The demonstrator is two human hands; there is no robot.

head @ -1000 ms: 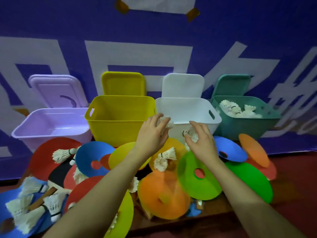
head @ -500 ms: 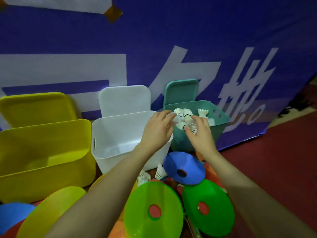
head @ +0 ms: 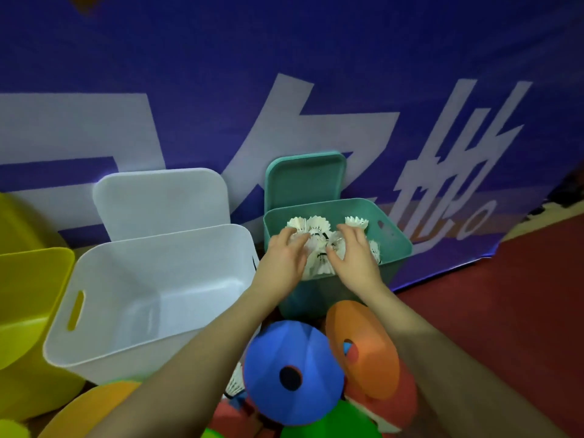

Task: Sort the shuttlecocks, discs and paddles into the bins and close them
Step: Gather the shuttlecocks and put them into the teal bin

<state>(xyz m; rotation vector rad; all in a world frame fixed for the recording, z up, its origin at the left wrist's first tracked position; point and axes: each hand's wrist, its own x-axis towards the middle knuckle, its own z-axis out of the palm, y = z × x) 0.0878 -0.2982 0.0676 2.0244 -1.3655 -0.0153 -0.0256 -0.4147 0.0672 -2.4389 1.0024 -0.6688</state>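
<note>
Discs wait in front while shuttlecocks reach the teal bin.

Blue disc and orange disc lie nearest, unsorted. Beyond them, both hands have moved from the pile to the teal bin; left hand and right hand rest loosely spread on its shuttlecocks, apparently releasing them; its lid stands open.

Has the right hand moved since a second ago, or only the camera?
Yes. The right hand was in front of the white bin then; now it is over the teal bin, on the shuttlecocks.
</note>
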